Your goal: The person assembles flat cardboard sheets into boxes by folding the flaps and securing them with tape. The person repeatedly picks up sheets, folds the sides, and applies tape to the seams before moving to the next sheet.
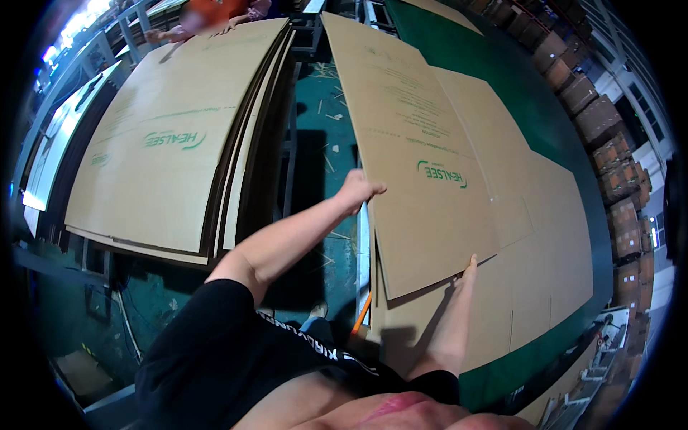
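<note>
Two bare hands, the left hand [358,192] and the right hand [466,276], hold a large tan rectangular cardboard sheet with green printing [430,215] at the centre of the frame. The left hand is clamped on its left long edge, thumb uppermost and most of the fingers hidden; the right hand grips the near short edge close to the lower right corner, with little more than a thumb clear above it. The step in hand appears to be steadying and placing the sheet over the flat tan cardboard sheets [548,244] on the dark green tabletop [494,72]. From the shadow under its near edge, that end seems lifted; whether the far end rests on anything I cannot tell. As I judge it, the next move calls for both grips working evenly, so that the near end stays level and the board does not twist or slip off leftward. Its long axis runs from the upper middle of the frame down and rightward to just below centre, the near short edge facing the bottom of the frame, its right end higher than its left, and the bold green mark sitting toward that near end
</note>
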The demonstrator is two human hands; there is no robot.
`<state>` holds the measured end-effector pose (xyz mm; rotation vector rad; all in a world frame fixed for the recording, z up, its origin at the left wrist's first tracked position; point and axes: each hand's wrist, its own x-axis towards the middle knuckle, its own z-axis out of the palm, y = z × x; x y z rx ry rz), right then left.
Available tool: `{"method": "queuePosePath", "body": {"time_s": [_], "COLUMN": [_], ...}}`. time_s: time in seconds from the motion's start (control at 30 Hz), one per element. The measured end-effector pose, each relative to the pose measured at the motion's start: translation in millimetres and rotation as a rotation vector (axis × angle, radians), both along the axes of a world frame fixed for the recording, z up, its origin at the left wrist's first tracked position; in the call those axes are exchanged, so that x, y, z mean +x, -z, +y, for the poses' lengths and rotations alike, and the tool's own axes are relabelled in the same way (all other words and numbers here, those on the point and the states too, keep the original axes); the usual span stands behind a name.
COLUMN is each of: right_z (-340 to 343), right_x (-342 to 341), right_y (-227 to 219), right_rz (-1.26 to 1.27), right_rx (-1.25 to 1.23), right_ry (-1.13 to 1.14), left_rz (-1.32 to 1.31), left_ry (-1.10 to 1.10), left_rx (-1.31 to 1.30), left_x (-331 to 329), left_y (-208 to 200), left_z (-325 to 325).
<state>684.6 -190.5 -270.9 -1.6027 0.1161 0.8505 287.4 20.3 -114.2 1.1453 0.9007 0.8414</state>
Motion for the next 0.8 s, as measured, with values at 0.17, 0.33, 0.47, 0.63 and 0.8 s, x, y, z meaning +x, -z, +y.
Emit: {"method": "queuePosePath", "body": {"time_s": [0.17,0.33,0.47,0.63,0.8], "right_z": [22.6,20.7,2.2,-20.0,-50.4], "right_x": [-68.0,-112.5,-219.4,-372.0,-617.5], "right_y": [-70.3,-77.5,-117.0,-172.1,-205.7], "right_rz": [0.209,0.117,0.311,0.458,0.346], "right_rx": [0.365,0.573,1.013,1.134,0.962], "right_ry": [0.088,-0.014,-0.124,-0.216,-0.499], "left_rz": [0.004,-0.066,-0.032,0.106,0.379], "left_ry": [-0.086,-0.069,-0.055,-0.173,-0.377], "left_rx": [-0.104,-0.027,0.006,0.153,0.079], "left_x": [-63.8,-177.1,-325.7,-537.3,-785.1], "left_y": [-62.2,-174.4,-209.2,-206.3,-163.4], "left_z": [36.9,22.8,-3.7,-52.2,-117.8]}}
